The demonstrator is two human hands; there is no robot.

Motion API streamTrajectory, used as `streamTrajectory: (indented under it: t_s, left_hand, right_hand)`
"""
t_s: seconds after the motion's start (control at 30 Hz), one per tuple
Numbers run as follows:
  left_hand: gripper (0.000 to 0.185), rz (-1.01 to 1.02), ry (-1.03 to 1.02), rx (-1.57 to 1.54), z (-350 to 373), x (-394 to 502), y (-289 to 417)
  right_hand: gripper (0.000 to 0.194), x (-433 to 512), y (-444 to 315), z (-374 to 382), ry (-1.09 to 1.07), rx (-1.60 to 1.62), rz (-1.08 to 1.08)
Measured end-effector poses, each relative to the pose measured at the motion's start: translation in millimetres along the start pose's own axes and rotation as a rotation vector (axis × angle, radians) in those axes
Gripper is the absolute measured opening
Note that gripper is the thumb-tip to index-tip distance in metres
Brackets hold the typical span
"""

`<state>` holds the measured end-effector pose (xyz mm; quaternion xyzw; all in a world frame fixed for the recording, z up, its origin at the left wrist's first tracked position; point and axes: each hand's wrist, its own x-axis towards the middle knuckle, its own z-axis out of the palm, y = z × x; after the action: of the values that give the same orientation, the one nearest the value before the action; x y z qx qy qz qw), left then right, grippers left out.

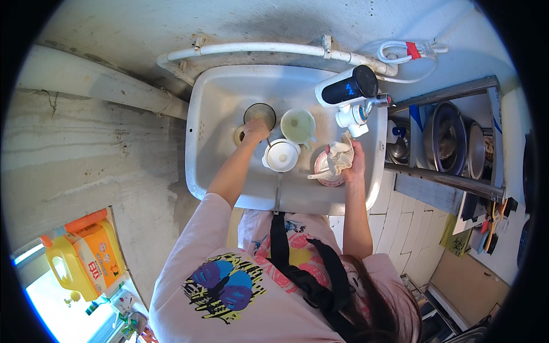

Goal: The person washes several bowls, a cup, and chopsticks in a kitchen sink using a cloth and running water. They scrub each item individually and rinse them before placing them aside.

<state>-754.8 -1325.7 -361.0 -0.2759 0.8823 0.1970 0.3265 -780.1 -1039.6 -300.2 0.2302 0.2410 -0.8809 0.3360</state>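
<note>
My left hand (256, 130) reaches over the lower edge of a dark-rimmed round bowl (266, 109) in the sink. Its fingers are mostly hidden, so its grip cannot be made out. A small yellowish round item (238, 136) lies partly under that hand. My right hand (355, 163) holds a crumpled off-white cloth (342, 156). Below the cloth sits a pink-rimmed bowl (330, 181) with a white spoon (319, 175) across it. Between my hands stand a white two-handled pot (282, 156) and a pale green container (298, 125).
The white sink (227, 79) surrounds the dishes. A faucet (357, 118) with a lit display overhangs its right side. White pipes (266, 49) run behind. A rack (444, 182) with metal basins (446, 137) stands right. A yellow jug (81, 261) is at lower left.
</note>
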Motion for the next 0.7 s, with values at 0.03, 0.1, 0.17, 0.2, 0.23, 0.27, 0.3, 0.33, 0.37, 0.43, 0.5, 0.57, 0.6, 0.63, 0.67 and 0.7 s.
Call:
streamTrajectory:
  t_s: [0.03,0.1,0.17,0.2,0.23,0.27,0.3,0.33,0.37,0.43,0.5,0.57,0.6,0.63,0.67,0.7]
  left_hand:
    - [0.025,0.011,0.004,-0.011,-0.8,4.1,1.0]
    - [0.025,0.008,0.015,-0.022,-0.6,7.4,1.2]
    - [0.024,0.002,0.020,-0.075,-5.0,5.5,-4.4]
    - [0.024,0.005,0.011,-0.102,-9.0,2.9,-7.7]
    - [0.023,0.007,-0.022,-0.108,-13.4,-2.5,-12.8]
    - [0.023,0.016,-0.064,-0.114,-19.0,-10.2,-20.2]
    - [0.023,0.026,-0.095,-0.112,-24.1,-18.5,-24.6]
    - [0.022,0.010,-0.109,-0.378,-24.5,-30.4,-26.1]
    - [0.022,-0.002,-0.116,-0.636,-21.7,-45.2,-27.6]
    - [0.021,0.041,-0.101,-0.956,-18.5,-67.0,-21.7]
    - [0.021,0.181,-0.059,-1.101,-10.7,-78.5,0.7]
    - [0.019,0.204,0.014,-0.980,-5.5,-80.1,24.8]
    - [0.019,0.216,0.065,-0.905,-1.4,-80.6,37.8]
    - [0.018,0.218,0.110,-0.834,2.6,-81.6,49.2]
    - [0.017,0.316,0.378,-0.733,7.0,-84.3,57.6]
    - [0.017,0.340,0.428,-0.733,10.8,-87.8,62.4]
  right_hand:
    - [0.030,2.1,1.8,-2.6,-0.082,0.096,0.013]
    - [0.032,6.3,3.5,-9.5,-0.116,0.155,0.019]
    - [0.034,9.8,5.8,-16.4,-0.173,0.159,0.034]
    - [0.035,10.6,6.4,-19.1,-0.101,0.157,0.030]
    - [0.036,11.4,7.3,-21.0,-0.043,0.148,0.034]
    - [0.037,12.5,8.3,-21.5,0.077,0.141,0.047]
    - [0.038,14.2,9.5,-20.5,-0.012,0.104,0.057]
    - [0.039,16.7,11.6,-17.9,-0.036,0.072,0.072]
    - [0.041,19.5,14.0,-13.9,-0.059,0.040,0.085]
    - [0.043,27.4,24.4,-2.4,0.002,-0.043,0.086]
    - [0.045,42.7,34.4,13.7,-0.028,-0.100,0.123]
    - [0.047,58.5,47.5,29.6,-0.130,-0.138,0.146]
    - [0.045,67.2,57.4,37.8,-0.105,-0.153,0.078]
    - [0.043,75.6,66.9,45.5,-0.047,-0.167,0.021]
    - [0.036,82.8,75.3,51.9,-0.047,-0.236,-0.135]
    - [0.034,86.4,79.6,55.0,0.039,-0.313,-0.158]
